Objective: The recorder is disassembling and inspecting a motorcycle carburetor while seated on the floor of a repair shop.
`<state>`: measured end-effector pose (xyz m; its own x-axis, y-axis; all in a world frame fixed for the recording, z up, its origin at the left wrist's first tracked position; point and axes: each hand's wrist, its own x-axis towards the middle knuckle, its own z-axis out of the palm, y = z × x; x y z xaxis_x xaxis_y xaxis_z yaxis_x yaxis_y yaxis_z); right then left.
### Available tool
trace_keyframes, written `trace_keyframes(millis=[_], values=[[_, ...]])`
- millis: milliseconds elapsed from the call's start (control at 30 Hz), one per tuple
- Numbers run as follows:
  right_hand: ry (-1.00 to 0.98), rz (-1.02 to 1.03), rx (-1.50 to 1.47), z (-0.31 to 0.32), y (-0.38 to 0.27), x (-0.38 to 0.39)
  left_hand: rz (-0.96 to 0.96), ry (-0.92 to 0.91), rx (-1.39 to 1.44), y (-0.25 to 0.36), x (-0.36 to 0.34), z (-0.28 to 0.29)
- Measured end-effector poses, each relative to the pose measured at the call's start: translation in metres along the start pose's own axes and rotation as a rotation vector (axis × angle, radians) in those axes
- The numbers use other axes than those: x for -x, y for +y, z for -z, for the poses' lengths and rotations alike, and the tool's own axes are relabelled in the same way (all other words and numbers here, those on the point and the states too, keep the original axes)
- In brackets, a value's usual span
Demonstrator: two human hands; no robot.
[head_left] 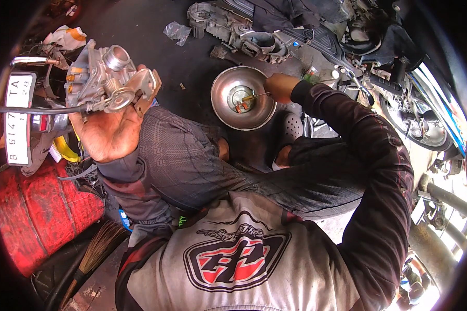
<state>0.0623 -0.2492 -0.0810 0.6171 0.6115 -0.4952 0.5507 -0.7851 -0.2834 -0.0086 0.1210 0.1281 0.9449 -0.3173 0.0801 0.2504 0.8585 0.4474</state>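
At the upper left my left hand (pixel 111 132), palm up, supports a silver-grey carburetor (pixel 114 78) with a round open mouth and a coiled spring. Its fingers are mostly hidden behind the metal. A black cable (pixel 41 109) runs from it toward the left. My right hand (pixel 281 87) is closed at the right rim of a round metal bowl (pixel 224 111). From its fingers a thin, partly yellowish tool (pixel 250 97) reaches over the bowl; its kind is unclear. Liquid and small orange pieces (pixel 242 107) lie in the bowl's bottom.
A dirty engine casing (pixel 218 23) and a crumpled clear plastic bag (pixel 177 32) lie beyond the bowl. On the left are a white number plate (pixel 19 116), a red container (pixel 41 212) and a straw broom (pixel 101 246). Motorcycle parts and a wheel (pixel 417 122) crowd the right.
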Motion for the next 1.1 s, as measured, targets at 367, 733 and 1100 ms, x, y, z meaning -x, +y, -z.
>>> trace_keyframes(millis=[367, 733, 1100], values=[[0.13, -0.04, -0.149, 0.005, 0.024, -0.018, 0.038, 0.081, -0.012, -0.014, -0.028, -0.004], [0.541, -0.028, 0.065, 0.119, 0.032, 0.032, 0.059, 0.114, -0.134, -0.06, -0.062, -0.032], [0.199, -0.173, -0.073, 0.098, 0.051, 0.034, 0.131, 0.086, -0.153, -0.086, -0.082, -0.05]])
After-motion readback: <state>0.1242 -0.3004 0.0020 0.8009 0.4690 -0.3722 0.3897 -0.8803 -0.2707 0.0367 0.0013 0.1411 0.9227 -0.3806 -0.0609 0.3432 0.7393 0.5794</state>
